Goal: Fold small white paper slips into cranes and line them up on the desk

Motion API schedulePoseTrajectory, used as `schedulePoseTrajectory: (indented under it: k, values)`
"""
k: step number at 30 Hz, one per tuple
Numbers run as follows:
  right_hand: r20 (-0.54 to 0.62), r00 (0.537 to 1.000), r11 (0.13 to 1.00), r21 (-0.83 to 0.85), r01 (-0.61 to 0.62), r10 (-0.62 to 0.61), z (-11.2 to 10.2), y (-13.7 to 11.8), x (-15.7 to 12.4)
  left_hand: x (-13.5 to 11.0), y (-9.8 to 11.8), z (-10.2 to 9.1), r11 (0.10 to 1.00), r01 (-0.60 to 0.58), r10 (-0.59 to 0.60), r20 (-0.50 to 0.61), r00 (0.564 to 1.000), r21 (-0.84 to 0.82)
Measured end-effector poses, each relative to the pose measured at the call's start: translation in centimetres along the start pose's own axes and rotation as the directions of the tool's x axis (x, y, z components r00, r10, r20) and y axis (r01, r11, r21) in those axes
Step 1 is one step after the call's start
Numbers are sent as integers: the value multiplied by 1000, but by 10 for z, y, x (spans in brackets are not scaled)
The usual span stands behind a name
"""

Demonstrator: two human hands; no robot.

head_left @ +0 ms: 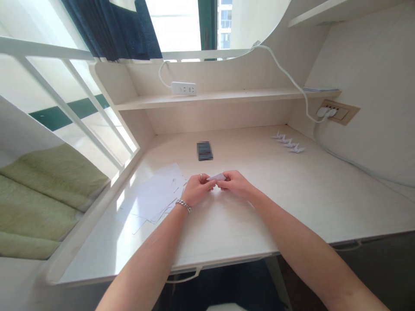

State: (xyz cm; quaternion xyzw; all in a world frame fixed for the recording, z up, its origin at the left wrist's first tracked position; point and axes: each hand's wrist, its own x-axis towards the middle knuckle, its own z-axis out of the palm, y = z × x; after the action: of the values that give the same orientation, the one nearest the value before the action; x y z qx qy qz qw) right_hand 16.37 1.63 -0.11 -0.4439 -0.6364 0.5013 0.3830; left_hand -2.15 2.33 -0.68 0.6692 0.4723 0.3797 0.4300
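Note:
A small folded piece of white paper (216, 177) is pinched between both hands above the middle of the desk. My left hand (198, 189), with a ring on one finger and a chain bracelet at the wrist, is closed on its left end. My right hand (237, 183) grips the right end between thumb and fingers. Left of my left hand lies a spread of loose white paper sheets (158, 192). Several folded paper cranes (288, 142) stand in a row at the back right of the desk.
Beyond my hands lies a dark, blurred rectangular object (204, 151) on the desk (246, 233). A shelf (220, 97) runs along the back, bearing a white power strip (183, 88). White cables hang by the wall socket (340, 112) at right. A white railing (81, 95) borders the left side.

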Motion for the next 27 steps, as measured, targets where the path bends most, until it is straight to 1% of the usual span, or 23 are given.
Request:
schedulePoseTrajectory:
  k: [2,4,8,10,12,14,18,20,24,27]
  values:
    - [-3,1000,997,-71,0,0,-1,0,-1,0,1,0,999,-14,13,16,1000,44]
    - [3,1000,995,-99,8,-8,-1,0,-2,-1,2,1,998,-32,32,8,999,62]
    - [46,998,999,-32,34,-33,0,-1,-1,-1,4,2,999,-43,45,-46,998,30]
    - [37,998,998,-28,54,-53,1,-1,-1,-1,4,3,999,-41,42,-58,997,18]
    - [2,997,996,-39,78,-78,2,-2,-1,0,5,4,999,-41,41,-72,997,-2]
    - [-8,997,997,-35,76,-76,2,-2,-1,0,4,4,999,-40,38,-81,996,-23]
    - [74,997,999,-11,33,-32,-1,-5,-2,1,3,5,999,-31,30,-41,999,-34]
    - [45,999,999,-36,19,-17,-1,-7,-3,0,3,5,998,-34,32,-39,999,-52]
    - [65,998,999,-39,23,-21,-1,-7,-3,-2,3,4,997,-57,53,-71,996,-51]
    - [-19,999,999,-12,35,-35,1,-7,-2,-2,2,3,998,-53,52,-58,997,-21]
